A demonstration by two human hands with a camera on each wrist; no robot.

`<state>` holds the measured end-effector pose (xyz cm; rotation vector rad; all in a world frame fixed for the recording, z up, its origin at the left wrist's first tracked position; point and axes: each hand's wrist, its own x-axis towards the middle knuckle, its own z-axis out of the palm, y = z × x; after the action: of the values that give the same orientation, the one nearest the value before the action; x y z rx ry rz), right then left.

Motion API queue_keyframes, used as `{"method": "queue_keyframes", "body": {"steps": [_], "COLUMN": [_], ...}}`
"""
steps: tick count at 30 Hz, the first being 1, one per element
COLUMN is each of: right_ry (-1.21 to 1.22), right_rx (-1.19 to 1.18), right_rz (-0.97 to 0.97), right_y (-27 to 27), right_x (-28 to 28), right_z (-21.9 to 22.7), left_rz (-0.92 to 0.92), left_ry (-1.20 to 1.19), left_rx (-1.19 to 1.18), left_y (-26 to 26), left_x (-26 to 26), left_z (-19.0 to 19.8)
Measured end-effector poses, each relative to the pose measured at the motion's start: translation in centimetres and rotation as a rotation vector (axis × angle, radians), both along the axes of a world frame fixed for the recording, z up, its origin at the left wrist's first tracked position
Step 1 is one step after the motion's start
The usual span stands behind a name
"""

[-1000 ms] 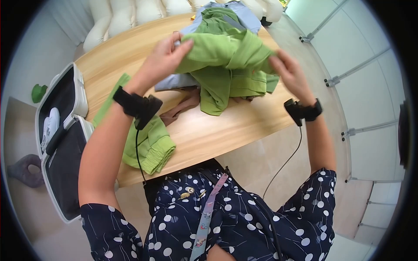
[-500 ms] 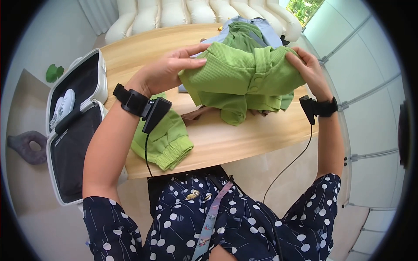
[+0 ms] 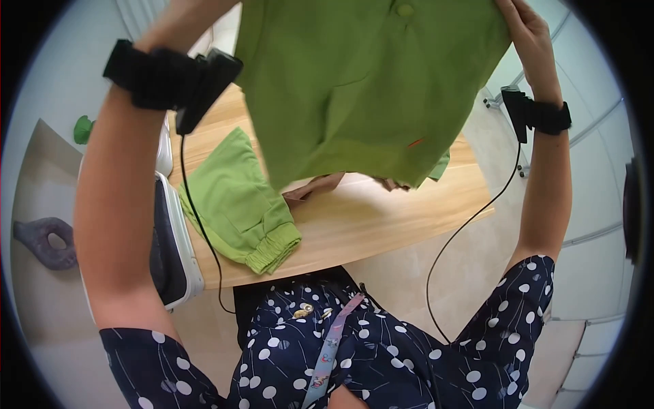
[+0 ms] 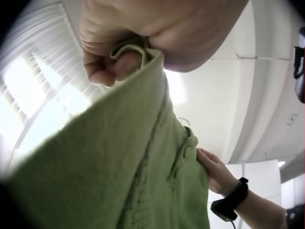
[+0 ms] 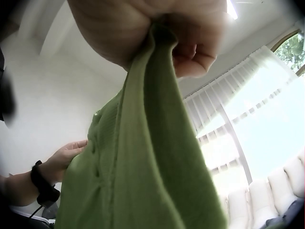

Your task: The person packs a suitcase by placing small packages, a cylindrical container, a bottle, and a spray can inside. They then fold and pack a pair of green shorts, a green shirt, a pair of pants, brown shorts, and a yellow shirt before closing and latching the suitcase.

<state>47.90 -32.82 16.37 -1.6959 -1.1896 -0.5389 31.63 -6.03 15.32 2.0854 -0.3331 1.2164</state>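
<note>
A green buttoned garment (image 3: 381,95) hangs spread out in front of me, raised high over the table. My left hand (image 4: 162,28) pinches one upper corner, its fingers curled round the cloth; in the head view the top edge cuts this hand off. Opposite it, my right hand (image 3: 530,34) grips the other upper corner, with the fabric folded between thumb and fingers in the right wrist view. A button and a small red tag show on the cloth. Lower left on the table lies another green garment (image 3: 235,204) with a gathered elastic end.
Behind the hanging cloth, a brown strip of material (image 3: 313,187) lies on the wooden table (image 3: 354,232). At the table's left stands an open suitcase (image 3: 178,245), partly hidden by my left arm. A grey neck pillow (image 3: 48,242) is farther left.
Both hands have risen and lifted the green garment from a folded bundle above the table. It has unfolded and now hangs down, covering the clothes pile at the back.
</note>
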Motion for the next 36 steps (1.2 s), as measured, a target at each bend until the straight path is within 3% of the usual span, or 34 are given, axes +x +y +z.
{"method": "queue_keyframes", "body": {"steps": [3, 6, 7, 10, 12, 13, 14, 17, 19, 21, 25, 27, 29, 30, 32, 34, 36], "right_ry": [-0.066, -0.047, -0.05, 0.049, 0.12, 0.034, 0.032, 0.084, 0.09, 0.103, 0.313, 0.361, 0.393, 0.423, 0.351, 0.249, 0.124], "right_rx": [-0.033, -0.089, -0.083, -0.049, -0.35, -0.418, -0.413, -0.392, -0.454, -0.524, -0.361, -0.247, -0.271, -0.293, -0.366, -0.507, -0.495], "right_rz": [-0.047, -0.043, -0.045, -0.028, -0.132, -0.011, -0.014, -0.041, -0.067, -0.093, 0.024, 0.076, 0.077, 0.083, -0.13, -0.036, -0.226], "right_y": [-0.7, -1.0, -1.1, -1.3, -1.9, -2.9, -3.2, -3.1, -2.9, -3.2, -5.2, -3.1, -1.8, -0.8, 2.0, 2.5, 3.1], "right_x": [0.0, -2.0, -2.9, -4.1, -4.0, -0.6, -0.9, -2.4, -2.4, -1.8, 0.8, -4.0, -1.8, -0.1, 3.2, 13.9, 14.6], "right_z": [0.9, 0.9, 0.7, 0.5, 0.7, -0.3, -0.2, -0.2, -0.3, -0.4, 0.3, 0.8, 0.7, 0.5, -1.5, -6.8, -12.3], "left_rz": [-0.175, -0.082, -0.062, -0.03, 0.22, 0.256, 0.249, 0.207, -0.018, -0.049, -0.106, -0.101, -0.074, -0.04, 0.064, 0.197, 0.368], "left_ry": [0.272, 0.27, 0.364, 0.29, 0.149, 0.111, 0.023, -0.034, 0.295, 0.309, 0.317, 0.38, 0.385, 0.388, 0.413, 0.419, 0.388], "left_rx": [0.113, 0.227, 0.116, 0.093, 0.437, 0.485, 0.629, 0.481, -0.059, -0.072, -0.156, -0.202, -0.239, -0.275, -0.382, -0.32, 0.137], "left_y": [1.1, 0.6, 1.1, 2.3, 2.8, 2.5, 2.8, 2.6, 1.6, 0.9, 0.5, 1.3, 2.7, 3.4, 3.2, 6.7, 9.6], "left_x": [-1.3, -3.6, -3.5, -3.3, -2.7, -2.2, -1.8, -1.2, -1.6, -2.1, -2.7, -2.0, 0.4, 1.3, 3.5, 7.2, 8.2], "left_z": [2.5, 2.2, 2.7, 2.2, 1.3, 0.1, -0.7, -0.8, -0.7, -0.6, 0.6, 1.6, 1.2, 0.3, -2.3, -8.1, -13.9]}}
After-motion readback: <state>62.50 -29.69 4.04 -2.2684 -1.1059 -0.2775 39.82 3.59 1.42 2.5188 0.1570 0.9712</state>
